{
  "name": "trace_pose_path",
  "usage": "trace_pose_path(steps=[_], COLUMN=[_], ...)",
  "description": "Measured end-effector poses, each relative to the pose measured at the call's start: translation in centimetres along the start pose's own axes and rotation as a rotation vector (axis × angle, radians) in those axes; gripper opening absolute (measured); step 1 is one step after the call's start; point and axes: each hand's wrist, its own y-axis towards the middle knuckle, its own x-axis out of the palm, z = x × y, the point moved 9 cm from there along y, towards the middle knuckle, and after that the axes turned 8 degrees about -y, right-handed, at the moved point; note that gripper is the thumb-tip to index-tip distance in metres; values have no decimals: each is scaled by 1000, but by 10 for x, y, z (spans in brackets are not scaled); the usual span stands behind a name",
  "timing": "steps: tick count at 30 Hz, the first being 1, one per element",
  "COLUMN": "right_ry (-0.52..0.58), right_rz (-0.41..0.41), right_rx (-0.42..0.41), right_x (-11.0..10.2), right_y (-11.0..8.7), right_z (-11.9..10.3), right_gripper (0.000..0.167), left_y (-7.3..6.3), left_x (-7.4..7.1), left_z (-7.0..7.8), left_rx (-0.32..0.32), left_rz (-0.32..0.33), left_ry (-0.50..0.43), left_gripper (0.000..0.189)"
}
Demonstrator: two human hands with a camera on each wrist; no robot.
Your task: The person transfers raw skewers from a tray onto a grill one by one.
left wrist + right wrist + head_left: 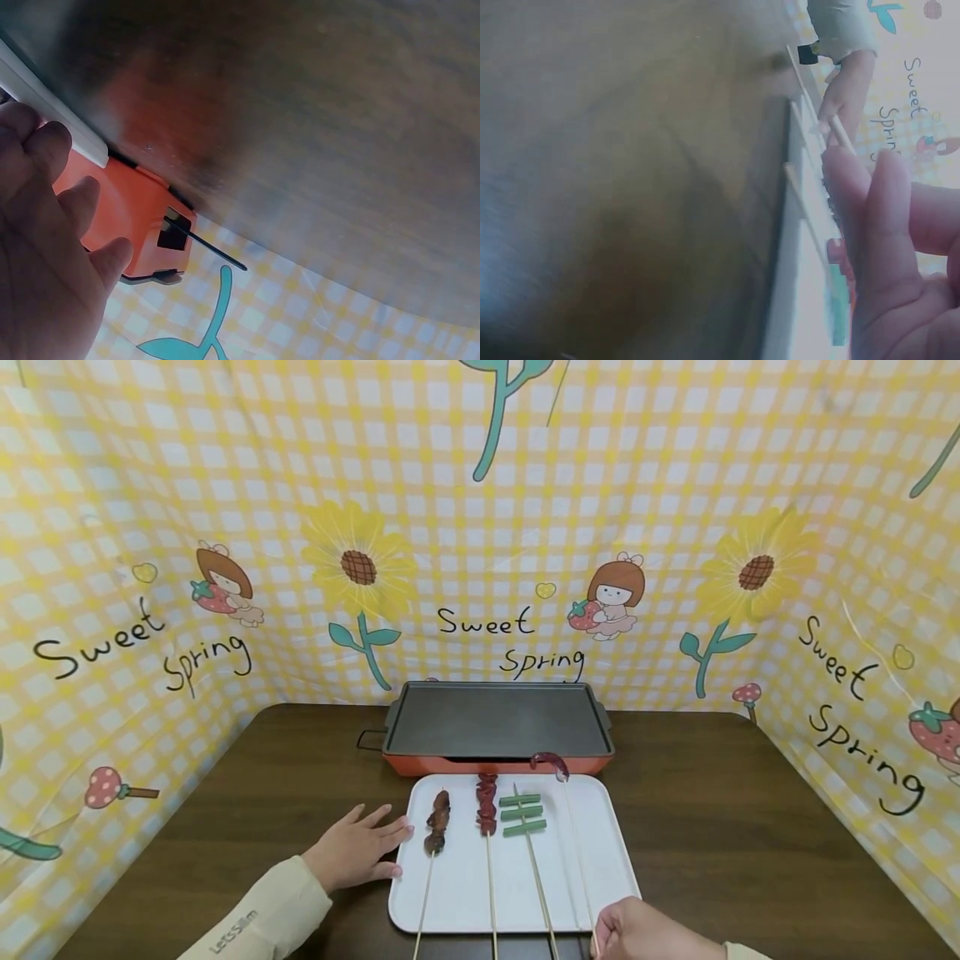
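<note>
My right hand (637,931) pinches the lower end of a skewer (577,852) that has a curved dark red piece (552,763) on its tip. That tip overlaps the far rim of a white tray (611,860) in the head view. Fingers spread, my left hand (356,850) rests at the tray's left rim. On the tray lie three more skewers: one with brown chunks (437,827), one with folded red meat (487,806), one with green bean-like pieces (522,814) set crosswise. Their sticks run over the near rim. In the right wrist view the pinched stick (841,133) shows between thumb and fingers.
Directly behind the tray stands a flat dark griddle (498,720) on an orange base (420,766), with a black wire handle (369,741) sticking out at its left. Brown wooden table (712,810) spreads around, and a yellow checked cloth (480,543) walls the back and sides.
</note>
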Motion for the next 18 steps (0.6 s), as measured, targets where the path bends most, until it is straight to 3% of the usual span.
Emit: trace_pose_path(steps=[2, 9, 18], right_ry=[3, 242, 329], right_rz=[17, 48, 104], right_rx=[17, 164, 111], right_x=[-3, -13, -44], right_y=[2, 13, 34], right_z=[-5, -9, -16], right_gripper=[6, 19, 14], left_y=[0, 0, 0], left_x=[0, 1, 1], left_z=[0, 1, -3], left_rx=[1, 10, 6], left_rz=[-3, 6, 13], left_ry=[1, -11, -54], left_gripper=[61, 62, 62])
